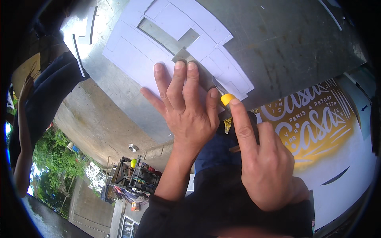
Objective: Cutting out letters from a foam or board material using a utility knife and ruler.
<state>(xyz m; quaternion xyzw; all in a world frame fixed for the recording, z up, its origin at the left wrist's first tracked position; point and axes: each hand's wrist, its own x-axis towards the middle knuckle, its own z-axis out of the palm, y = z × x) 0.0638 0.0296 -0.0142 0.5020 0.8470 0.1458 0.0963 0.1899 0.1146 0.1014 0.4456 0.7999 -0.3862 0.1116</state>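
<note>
Yellow-collared knife (227,99) in right fingers (245,131)

White sheet (133,51): smooth, matt; card or thin plastic, cannot tell. Worktop (285,43) under sheet: metal-looking, glossy left of sheet, dull and streaked right. Strip (189,56) at sheet: dull bare metal. Cutter (227,99) at sheet's near edge: yellow plastic collar, metal blade. Lettered panel (333,170), near-right of sheet: smooth. Sleeve (166,210), nearer than sheet: matt dark cloth.

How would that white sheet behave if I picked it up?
The white sheet is probably light, since its edges look thin. It may flex most around the opening, where material is missing. Lying flat, it seems unlikely to roll.
</note>
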